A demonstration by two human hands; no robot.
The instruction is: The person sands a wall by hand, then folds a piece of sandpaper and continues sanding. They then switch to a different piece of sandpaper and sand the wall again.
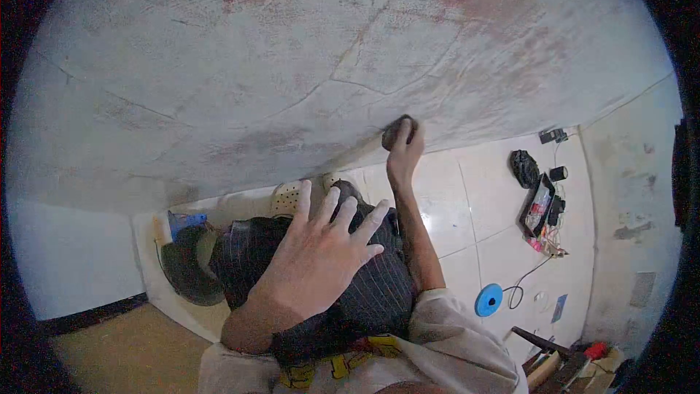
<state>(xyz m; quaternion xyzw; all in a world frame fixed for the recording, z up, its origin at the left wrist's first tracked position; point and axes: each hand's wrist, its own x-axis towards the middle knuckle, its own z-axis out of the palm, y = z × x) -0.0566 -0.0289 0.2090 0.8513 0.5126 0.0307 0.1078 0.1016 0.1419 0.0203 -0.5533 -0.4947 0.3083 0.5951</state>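
A dark pad, which looks like sandpaper, is gripped in my right hand against the lower part of the wall. Cracks and reddish worn patches mark that whitish wall. My left hand hovers over my lap, fingers spread and dusted white, holding nothing. Dark pinstriped trousers cover my bent legs. Just past the left fingertips, a pale perforated clog rests on the floor.
On the right of the tiled floor lie a black bag, an open black box of small items and a blue disc with a cable. A dark rounded object stands left. Wooden pieces sit lower right.
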